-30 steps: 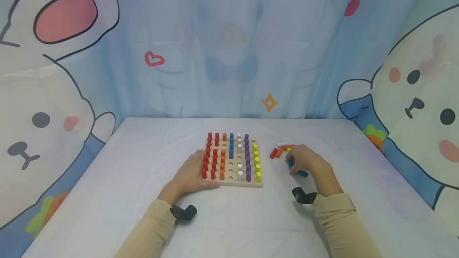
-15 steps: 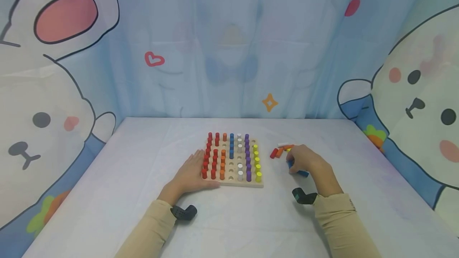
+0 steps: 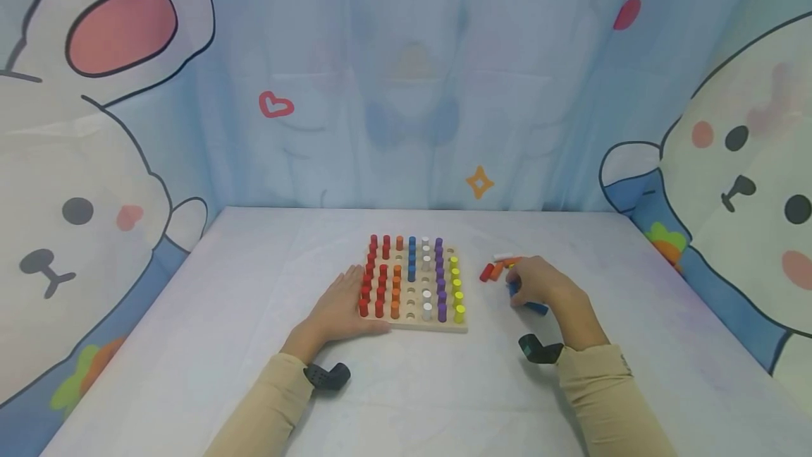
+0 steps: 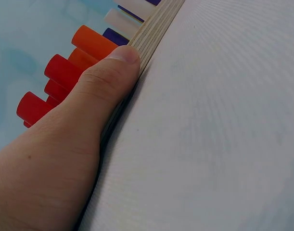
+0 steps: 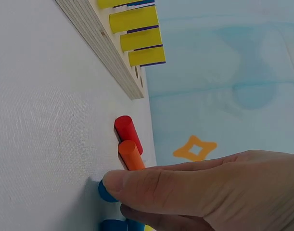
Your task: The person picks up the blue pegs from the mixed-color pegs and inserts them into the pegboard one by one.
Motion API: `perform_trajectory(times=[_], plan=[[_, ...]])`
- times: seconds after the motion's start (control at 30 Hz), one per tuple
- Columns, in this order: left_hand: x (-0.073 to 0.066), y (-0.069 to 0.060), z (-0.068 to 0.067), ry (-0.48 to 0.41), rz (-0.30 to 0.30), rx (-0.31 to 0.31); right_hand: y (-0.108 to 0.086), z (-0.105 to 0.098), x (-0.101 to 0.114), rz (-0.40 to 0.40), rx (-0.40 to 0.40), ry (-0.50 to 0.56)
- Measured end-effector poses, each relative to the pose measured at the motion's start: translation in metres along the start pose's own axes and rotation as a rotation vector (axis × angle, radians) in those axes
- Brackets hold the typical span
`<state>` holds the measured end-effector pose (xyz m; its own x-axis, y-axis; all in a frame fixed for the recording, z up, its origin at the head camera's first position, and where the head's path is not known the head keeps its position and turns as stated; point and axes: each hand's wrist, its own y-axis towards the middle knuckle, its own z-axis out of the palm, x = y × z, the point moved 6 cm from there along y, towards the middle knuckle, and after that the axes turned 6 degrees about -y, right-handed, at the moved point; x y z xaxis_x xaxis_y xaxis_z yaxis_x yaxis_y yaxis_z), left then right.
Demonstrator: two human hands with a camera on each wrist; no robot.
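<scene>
Resting the left hand [image 3: 337, 309] along the left edge of the wooden board [image 3: 428, 326], lower middle of the head frame; holding that hand wide, with fingers extended and thumb touching the near edge. Pinching a blue peg [image 5: 106, 191] narrowly between thumb and fingers of the right hand [image 3: 539, 282], right of centre. Seeing another blue peg [image 5: 113, 225] at the bottom of the right wrist frame.

Noting a loose red peg [image 3: 486, 273] and an orange peg [image 3: 496, 272] lying just left of the right hand, with a white peg [image 3: 503, 257] above them. Counting seven upright columns on the board, left to right: two red, then orange, blue, white, purple, yellow. Seeing bare holes at the near end of the blue column.

Wearing tan sleeves [image 3: 609, 400], lower left and lower right. Seeing a white tabletop [image 3: 406, 400] spreading across the lower frame, a pale blue curtain [image 3: 406, 175] filling the upper middle, and cartoon animals [image 3: 114, 161] looming at both sides.
</scene>
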<state>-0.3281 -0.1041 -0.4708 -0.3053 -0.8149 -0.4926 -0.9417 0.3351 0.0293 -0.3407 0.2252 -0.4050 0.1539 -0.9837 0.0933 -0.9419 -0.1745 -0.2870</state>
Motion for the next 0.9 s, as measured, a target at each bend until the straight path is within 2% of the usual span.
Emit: perform_trajectory(times=[0.4, 0.7, 0.9], plan=[[-0.001, 0.000, -0.001, -0.006, 0.007, 0.002, 0.007, -0.007, 0.007, -0.054, -0.096, 0.144], [-0.001, -0.001, -0.001, 0.003, 0.012, 0.001, 0.009, -0.011, 0.011, -0.060, -0.138, 0.188], [-0.001, -0.001, -0.001, -0.008, 0.017, -0.004, 0.007, -0.013, 0.012, -0.086, -0.192, 0.198]])
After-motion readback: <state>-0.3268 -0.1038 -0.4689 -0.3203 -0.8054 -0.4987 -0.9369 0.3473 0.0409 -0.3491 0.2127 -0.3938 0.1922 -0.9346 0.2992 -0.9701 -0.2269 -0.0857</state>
